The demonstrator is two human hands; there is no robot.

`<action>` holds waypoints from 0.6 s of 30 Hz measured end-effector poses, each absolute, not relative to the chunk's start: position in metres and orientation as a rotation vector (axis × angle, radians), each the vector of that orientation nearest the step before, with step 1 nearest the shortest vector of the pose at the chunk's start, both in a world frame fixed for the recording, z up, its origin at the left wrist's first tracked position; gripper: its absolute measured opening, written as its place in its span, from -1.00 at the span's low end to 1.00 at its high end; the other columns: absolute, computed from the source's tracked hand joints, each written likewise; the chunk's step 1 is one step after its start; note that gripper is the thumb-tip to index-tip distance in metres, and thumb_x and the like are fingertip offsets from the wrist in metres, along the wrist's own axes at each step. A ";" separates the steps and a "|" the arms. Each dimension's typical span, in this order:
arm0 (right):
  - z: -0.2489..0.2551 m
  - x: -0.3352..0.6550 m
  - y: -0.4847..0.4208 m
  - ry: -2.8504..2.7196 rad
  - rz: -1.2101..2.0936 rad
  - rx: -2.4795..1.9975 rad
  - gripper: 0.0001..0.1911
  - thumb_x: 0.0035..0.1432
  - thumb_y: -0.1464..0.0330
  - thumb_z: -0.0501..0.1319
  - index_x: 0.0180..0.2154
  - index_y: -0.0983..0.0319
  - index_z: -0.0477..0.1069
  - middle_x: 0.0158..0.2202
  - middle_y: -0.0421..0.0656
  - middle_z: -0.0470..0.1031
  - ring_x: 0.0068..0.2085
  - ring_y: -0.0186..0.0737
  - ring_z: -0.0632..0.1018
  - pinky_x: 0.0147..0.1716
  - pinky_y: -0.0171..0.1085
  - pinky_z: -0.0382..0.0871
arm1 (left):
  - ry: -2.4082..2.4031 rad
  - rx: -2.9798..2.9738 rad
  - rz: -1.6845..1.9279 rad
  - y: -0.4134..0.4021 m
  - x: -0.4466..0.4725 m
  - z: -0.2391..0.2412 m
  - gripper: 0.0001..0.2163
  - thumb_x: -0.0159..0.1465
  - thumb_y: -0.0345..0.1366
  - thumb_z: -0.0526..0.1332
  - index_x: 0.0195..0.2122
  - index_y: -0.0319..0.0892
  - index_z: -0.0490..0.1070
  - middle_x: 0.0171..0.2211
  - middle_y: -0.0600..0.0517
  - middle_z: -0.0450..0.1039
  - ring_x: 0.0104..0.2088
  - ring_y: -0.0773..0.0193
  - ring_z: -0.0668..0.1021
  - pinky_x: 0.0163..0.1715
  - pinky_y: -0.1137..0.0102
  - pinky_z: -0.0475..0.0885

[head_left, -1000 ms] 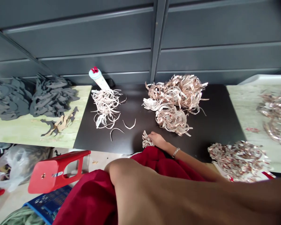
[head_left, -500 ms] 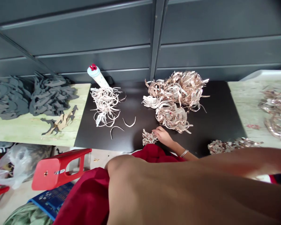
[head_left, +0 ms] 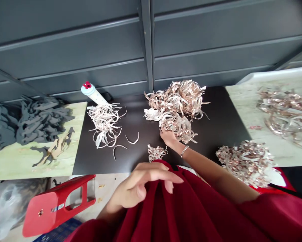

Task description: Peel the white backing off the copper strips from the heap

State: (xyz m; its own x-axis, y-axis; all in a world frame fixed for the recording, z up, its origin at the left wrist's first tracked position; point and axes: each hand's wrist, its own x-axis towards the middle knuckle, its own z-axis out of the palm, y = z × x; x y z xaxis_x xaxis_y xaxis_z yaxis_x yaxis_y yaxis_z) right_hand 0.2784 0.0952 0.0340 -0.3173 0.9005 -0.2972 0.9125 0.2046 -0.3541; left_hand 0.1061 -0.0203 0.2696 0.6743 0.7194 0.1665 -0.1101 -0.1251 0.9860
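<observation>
My right hand (head_left: 169, 137) is at the left edge of a heap of curled rose-gold and white strips (head_left: 178, 126) on a dark table mat. Its fingers are pressed together on strips there; exactly how many they pinch is hidden. A bracelet circles that wrist. In front of my body, over the red garment, hovers my left hand (head_left: 148, 183), fingers stretched out and loosely bent, nothing in them. Between the hands, near the table's front edge, lies a small pile of short crinkled pieces (head_left: 156, 153).
Thin white strips (head_left: 104, 121) lie left beside a bottle with a red-topped lid (head_left: 94, 94). Dark grey cut pieces (head_left: 42, 121) are heaped further left. Crinkled shiny pieces (head_left: 246, 161) sit at right. A red stool (head_left: 43, 210) stands below the table.
My right hand has moved from the small crinkled pile up to the heap of strips. The arm that blocked the lower view has drawn back, and my left hand now shows. The view has shifted.
</observation>
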 end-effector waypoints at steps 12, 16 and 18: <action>0.089 0.295 0.084 2.690 -1.252 2.123 -0.83 0.21 0.37 0.11 -0.22 0.25 0.44 -0.37 -0.15 0.51 -0.37 -0.26 0.51 -0.32 -0.30 0.39 | 1.196 0.826 0.888 -0.013 0.102 0.187 -0.57 0.21 0.05 0.15 -0.22 -0.25 0.54 -0.50 0.00 0.46 -0.38 0.25 0.50 -0.17 0.35 0.37; 0.104 0.285 0.062 2.757 -1.587 2.126 -0.77 0.22 0.30 0.08 -0.21 0.29 0.40 -0.43 -0.18 0.47 -0.47 -0.33 0.47 -0.45 -0.35 0.37 | 1.170 0.619 0.847 -0.002 0.111 0.169 -0.63 0.13 -0.04 0.28 -0.29 -0.30 0.53 -0.55 0.04 0.43 -0.47 0.36 0.48 -0.33 0.46 0.39; 0.112 0.279 0.050 2.793 -1.749 2.024 -0.79 0.19 0.29 0.12 -0.23 0.28 0.41 -0.44 -0.19 0.48 -0.47 -0.34 0.48 -0.47 -0.37 0.38 | 1.073 0.415 0.822 0.001 0.113 0.170 -0.66 0.15 -0.06 0.26 -0.36 -0.31 0.51 -0.60 0.07 0.36 -0.55 0.41 0.44 -0.47 0.51 0.38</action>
